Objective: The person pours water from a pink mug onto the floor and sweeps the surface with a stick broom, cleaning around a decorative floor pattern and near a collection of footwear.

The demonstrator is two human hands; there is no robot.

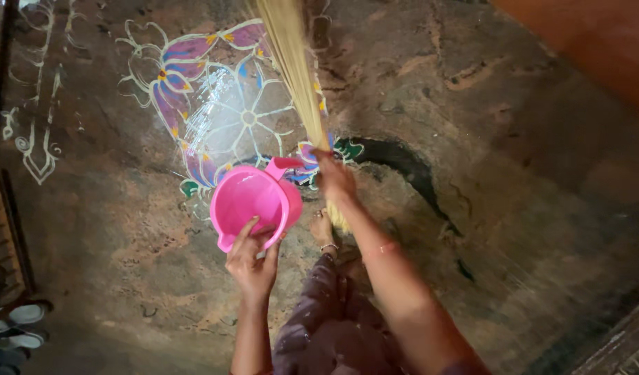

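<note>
While the left hand (252, 267) grips the rim of the pink mug (255, 203) from below, tipping its mouth toward the wet painted floor pattern (222, 114), the right hand (335, 178) is clenched round the grass broom (295, 66); the broom's long axis runs up and away from the fist, bristles fanning past the mug's handle. Mug and broom sit just beside each other; one bare foot (323, 229) shows beneath.
</note>
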